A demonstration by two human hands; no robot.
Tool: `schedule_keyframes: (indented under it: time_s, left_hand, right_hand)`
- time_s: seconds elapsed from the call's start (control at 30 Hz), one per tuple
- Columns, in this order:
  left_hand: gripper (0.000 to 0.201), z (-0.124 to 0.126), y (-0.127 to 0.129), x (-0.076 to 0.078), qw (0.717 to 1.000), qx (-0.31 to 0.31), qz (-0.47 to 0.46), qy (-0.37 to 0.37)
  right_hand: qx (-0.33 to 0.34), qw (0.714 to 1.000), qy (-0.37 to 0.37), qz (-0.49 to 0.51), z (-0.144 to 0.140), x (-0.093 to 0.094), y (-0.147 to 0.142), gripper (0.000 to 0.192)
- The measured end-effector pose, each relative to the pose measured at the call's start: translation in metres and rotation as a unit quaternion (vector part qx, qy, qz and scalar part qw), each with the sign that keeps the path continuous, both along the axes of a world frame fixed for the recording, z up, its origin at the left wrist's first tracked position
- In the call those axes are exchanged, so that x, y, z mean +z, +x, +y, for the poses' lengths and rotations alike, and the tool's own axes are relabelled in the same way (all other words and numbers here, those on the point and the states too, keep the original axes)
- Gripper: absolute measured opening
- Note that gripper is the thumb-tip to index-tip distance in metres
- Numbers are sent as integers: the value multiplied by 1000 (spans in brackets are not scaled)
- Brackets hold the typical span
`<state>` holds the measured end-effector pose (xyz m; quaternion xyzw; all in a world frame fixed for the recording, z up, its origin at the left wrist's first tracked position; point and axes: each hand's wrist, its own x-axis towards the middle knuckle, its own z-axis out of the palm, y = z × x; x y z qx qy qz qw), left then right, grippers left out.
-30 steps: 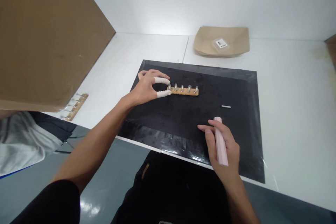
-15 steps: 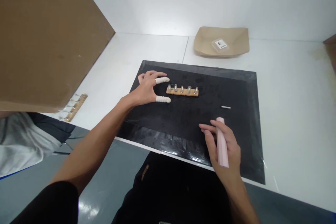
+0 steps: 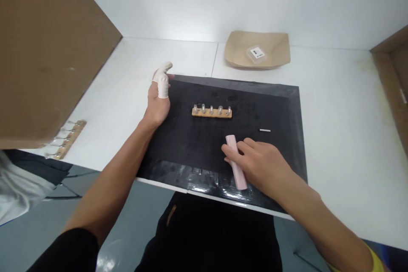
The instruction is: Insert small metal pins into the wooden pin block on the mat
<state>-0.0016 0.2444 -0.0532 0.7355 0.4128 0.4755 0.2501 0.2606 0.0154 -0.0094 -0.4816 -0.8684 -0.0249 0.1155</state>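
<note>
Moved: our left hand [image 3: 158, 102] has let go of the wooden strip [image 3: 211, 112] — open, near it
Grip: right hand [image 3: 256, 163] pinning the pink bar [image 3: 236, 162] on the black mat [image 3: 287, 106]
Handling: bar looks light, stiff — we'd take it mid-length

Tan paper tray [image 3: 280, 53] holding small labelled packet [image 3: 256, 53] at table's [image 3: 344, 106] far edge; cardboard panel [image 3: 41, 46] left.

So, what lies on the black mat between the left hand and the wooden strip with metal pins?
Nothing: in the head view only bare black mat lies between the left hand and the wooden strip.
</note>
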Motion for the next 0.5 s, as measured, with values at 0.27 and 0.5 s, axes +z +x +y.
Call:
schedule_keyframes:
  time_s: [0.27, 0.5]
  left_hand:
    - [60, 38, 14, -25, 999, 21, -35, -25]
    - [66, 47, 15, -36, 1000, -17, -16, 7]
  right_hand:
    - [-111, 952, -255, 128, 8, 25, 11, 35]
    - [-204, 894, -346, 199, 18, 19, 20, 22]
